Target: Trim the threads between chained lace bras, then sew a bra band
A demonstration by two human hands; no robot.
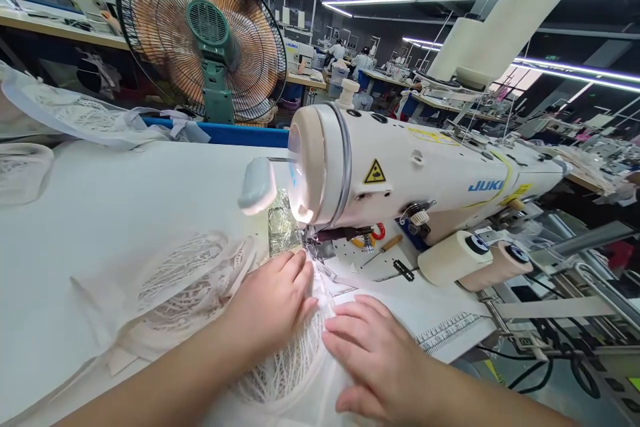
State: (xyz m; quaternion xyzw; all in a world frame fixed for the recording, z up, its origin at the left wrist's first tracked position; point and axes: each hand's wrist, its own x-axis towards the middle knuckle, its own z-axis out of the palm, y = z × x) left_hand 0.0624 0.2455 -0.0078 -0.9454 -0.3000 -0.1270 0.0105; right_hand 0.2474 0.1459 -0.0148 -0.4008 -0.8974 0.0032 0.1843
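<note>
Head view: a worker's two bare hands press white lace fabric (200,293) flat on a white sewing table (100,213), feeding it toward the presser foot (313,248) of a white JUKI sewing machine (400,173). The left hand (273,300) lies palm down on the lace, fingers together and pointing at the needle area, holding nothing between them. The right hand (377,353) rests just beside it, fingers loosely extended and flat on the cloth's edge, also pinching nothing. The lace spreads out to the left from under both hands and runs up to the foot. Two cream thread spools (473,259) lie on their sides on the machine bed, to the right of the needle. Behind the table stands a green pedestal fan (203,33), with further workstations and people at work well beyond it.
</note>
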